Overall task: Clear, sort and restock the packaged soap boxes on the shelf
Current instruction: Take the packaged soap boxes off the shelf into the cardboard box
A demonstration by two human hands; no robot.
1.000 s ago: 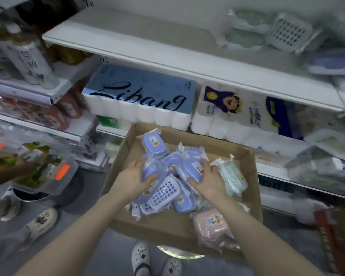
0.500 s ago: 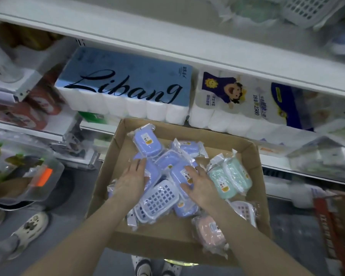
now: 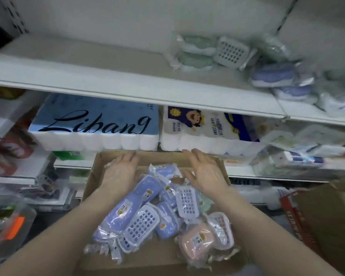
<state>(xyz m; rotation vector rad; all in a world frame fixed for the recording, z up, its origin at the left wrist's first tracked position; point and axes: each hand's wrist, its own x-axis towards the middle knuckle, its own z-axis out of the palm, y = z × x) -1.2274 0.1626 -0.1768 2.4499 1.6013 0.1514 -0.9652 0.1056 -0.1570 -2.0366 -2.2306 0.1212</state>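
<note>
A shallow cardboard box (image 3: 100,166) sits below me, holding a heap of plastic-wrapped soap boxes: several blue ones (image 3: 127,208), a pink one (image 3: 196,239) at the near right, and white slotted trays (image 3: 186,202). My left hand (image 3: 121,172) hovers over the far left of the heap with fingers straight, holding nothing. My right hand (image 3: 203,172) is spread flat above the far right of the heap, also empty. On the white upper shelf (image 3: 108,88) lie green soap boxes (image 3: 195,56), a white tray (image 3: 232,51) and blue soap boxes (image 3: 273,75).
Below the upper shelf lie a blue Libang toilet-roll pack (image 3: 96,124) and a white roll pack (image 3: 199,130). Boxed goods (image 3: 299,154) fill the lower right shelf. A brown and red carton (image 3: 323,216) stands at the right. Bagged items (image 3: 6,226) sit at the left.
Both hands have let go of the blue soap boxes and lifted toward the box's far edge with fingers spread. The view tilted up, showing more of the upper shelf.
</note>
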